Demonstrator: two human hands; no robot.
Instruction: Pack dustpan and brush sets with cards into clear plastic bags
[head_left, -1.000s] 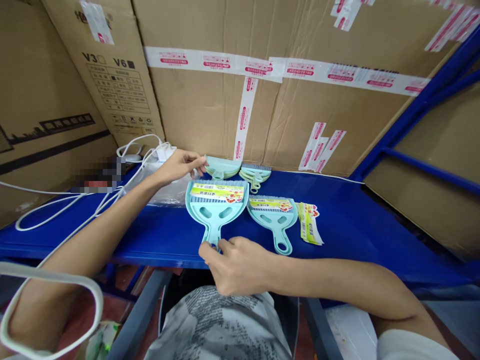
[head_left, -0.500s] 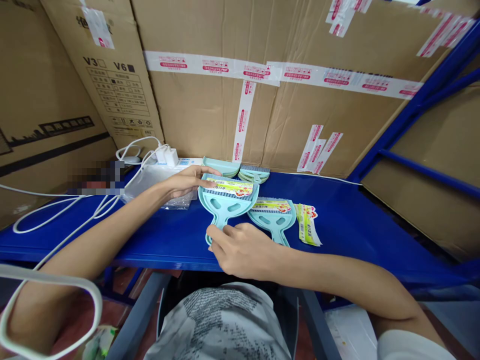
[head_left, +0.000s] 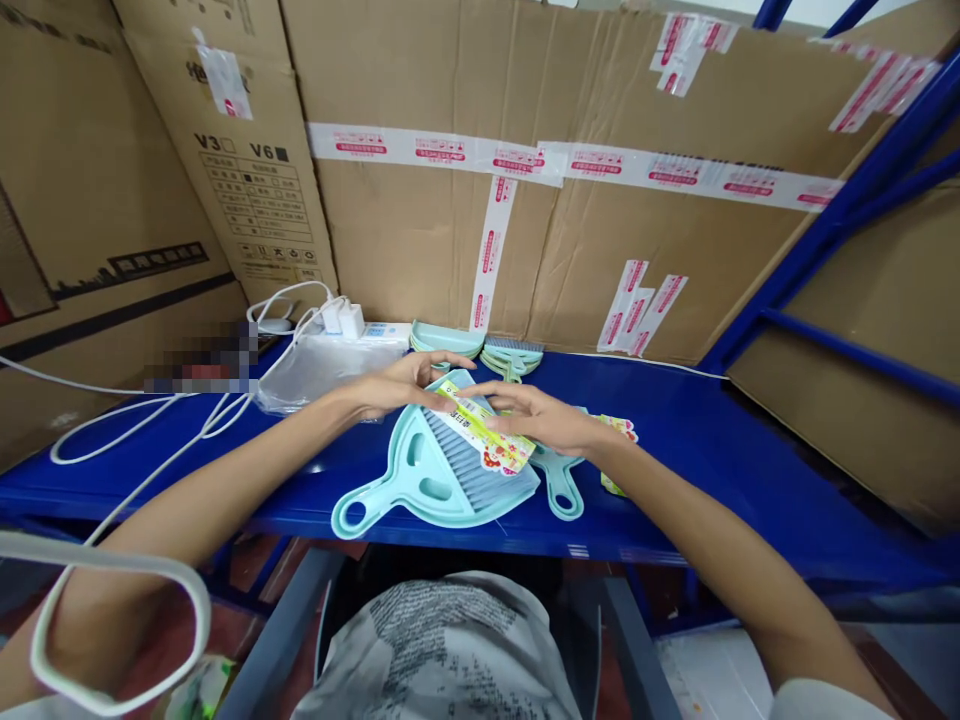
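Observation:
A light blue dustpan [head_left: 405, 505] with a matching brush [head_left: 429, 465] nested in it is tilted in front of me, its looped handle pointing left and toward me. A yellow-green printed label card [head_left: 512, 452] lies across the bristles. My left hand [head_left: 411, 388] grips the dustpan's far edge, thumb over the card's left end. My right hand [head_left: 544, 415] is closed on the card, with fingers above and thumb over its face. Behind my right hand lies a second dustpan set [head_left: 561, 485], mostly covered. Another label card [head_left: 611, 484] is to its right, partly hidden by my forearm.
Several stacked dustpans [head_left: 448, 340] and brushes [head_left: 513, 354] stand at the back of the blue table [head_left: 675, 440]. Clear plastic bags [head_left: 322, 365], white chargers [head_left: 343, 318] and looping white cables [head_left: 112, 460] occupy the left. Taped cardboard [head_left: 405, 230] walls the back.
The dustpan set has turned so its handle points left instead of toward me. My right hand has left the handle and moved up onto the label card. My left hand stays near the far edge.

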